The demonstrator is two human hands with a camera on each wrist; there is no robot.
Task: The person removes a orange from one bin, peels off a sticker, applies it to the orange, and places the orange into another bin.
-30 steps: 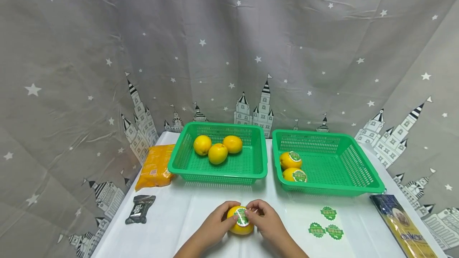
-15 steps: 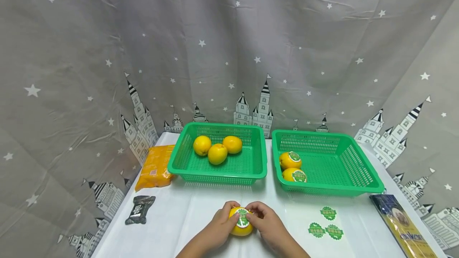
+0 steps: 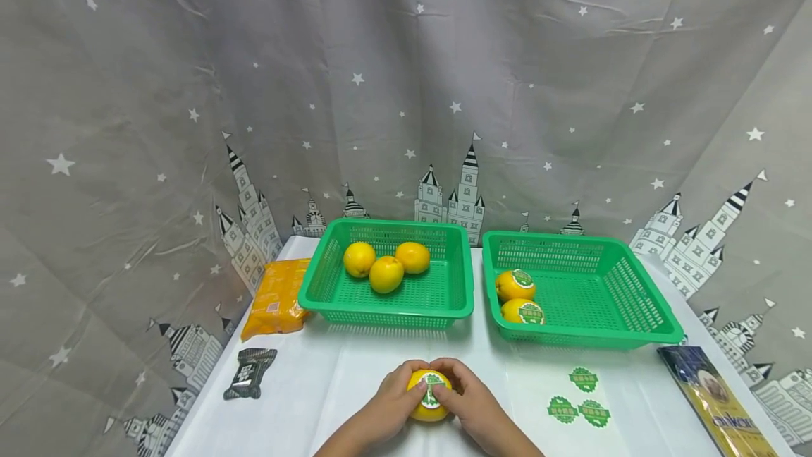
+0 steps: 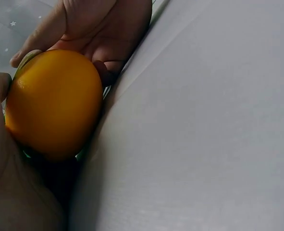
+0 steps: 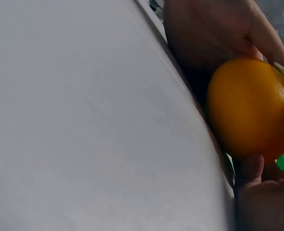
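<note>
An orange point(image 3: 429, 415) rests on the white table at the front middle, with a green and white sticker point(image 3: 434, 381) on its upper side. My left hand point(image 3: 392, 402) holds it from the left, fingers curved round the back and thumb at the sticker's left edge. From the right, my right hand point(image 3: 472, 400) grips the same fruit, its thumb on the sticker's right part. Both wrist views show the orange's bare side close up, in the left wrist view point(image 4: 57, 106) and the right wrist view point(image 5: 250, 108), between the two hands.
Behind stand a green basket point(image 3: 444, 305) with three oranges and another point(image 3: 583, 336) with two stickered oranges. Three loose stickers point(image 3: 594, 412) lie at right, near a blue and gold packet point(image 3: 713, 400). An orange packet point(image 3: 275, 300) and a black wrapped item point(image 3: 250, 372) lie at left.
My right fingers have moved from the sticker's upper right edge to the back of the orange, closer to my left fingers. Both thumbs stay at the sticker.
</note>
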